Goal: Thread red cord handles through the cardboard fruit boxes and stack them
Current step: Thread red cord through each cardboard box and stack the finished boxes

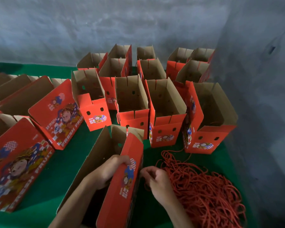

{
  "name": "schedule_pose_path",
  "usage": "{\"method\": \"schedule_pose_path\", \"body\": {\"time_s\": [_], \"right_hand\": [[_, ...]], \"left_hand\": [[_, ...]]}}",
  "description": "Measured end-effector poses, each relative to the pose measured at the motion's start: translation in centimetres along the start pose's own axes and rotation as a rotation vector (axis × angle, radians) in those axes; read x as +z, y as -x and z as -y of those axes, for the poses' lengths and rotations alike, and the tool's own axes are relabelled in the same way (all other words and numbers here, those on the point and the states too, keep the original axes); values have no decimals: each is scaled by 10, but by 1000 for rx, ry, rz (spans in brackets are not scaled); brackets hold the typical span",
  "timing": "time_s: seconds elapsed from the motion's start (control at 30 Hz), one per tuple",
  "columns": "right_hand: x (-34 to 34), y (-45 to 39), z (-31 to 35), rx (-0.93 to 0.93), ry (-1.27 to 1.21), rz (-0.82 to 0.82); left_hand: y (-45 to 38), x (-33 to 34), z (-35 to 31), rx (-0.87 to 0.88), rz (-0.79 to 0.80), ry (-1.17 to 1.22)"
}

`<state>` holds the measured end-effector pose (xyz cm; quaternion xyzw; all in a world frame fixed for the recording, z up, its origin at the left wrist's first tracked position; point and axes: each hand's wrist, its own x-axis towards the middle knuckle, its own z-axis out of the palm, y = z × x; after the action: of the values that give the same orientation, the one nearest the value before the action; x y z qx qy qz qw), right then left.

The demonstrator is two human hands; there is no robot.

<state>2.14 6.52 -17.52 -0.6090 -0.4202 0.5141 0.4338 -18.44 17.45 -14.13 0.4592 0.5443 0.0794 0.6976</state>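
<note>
My left hand grips the red wall of the box in front of me, fingers curled over the edge. Right hand pinches a cord beside the cord pile. Hold box still w/ left, poke cord end thru the hole.

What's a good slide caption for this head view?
Left hand grips a box while right hand reaches the cords.
</note>
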Motion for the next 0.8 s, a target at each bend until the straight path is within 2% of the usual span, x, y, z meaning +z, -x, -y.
{"method": "schedule_pose_path", "body": {"time_s": [0.13,0.2,0.3,0.43,0.5,0.57,0.63,0.7,0.8], "right_hand": [[-1,-5,3,-9,61,1],[-5,-8,6,-16,129,7],[-11,-13,12,-72,301,21],[-12,-22,17,-192,726,52],[-12,-23,16,-253,827,42],[-12,-21,16,-302,839,55],[-11,-19,16,-298,750,98],[-13,-18,20,-258,624,116],[-17,-21,23,-265,613,88]], "left_hand": [[-1,0,1,8,-31,-16],[8,8,-6,25,6,-35],[32,27,-20,45,47,-38],[55,44,-36,78,5,-82],[61,49,-43,94,-9,-125],[63,51,-46,147,-40,-204],[63,52,-45,227,-86,-280],[64,53,-44,251,-94,-339],[66,54,-45,271,-80,-415]]}}
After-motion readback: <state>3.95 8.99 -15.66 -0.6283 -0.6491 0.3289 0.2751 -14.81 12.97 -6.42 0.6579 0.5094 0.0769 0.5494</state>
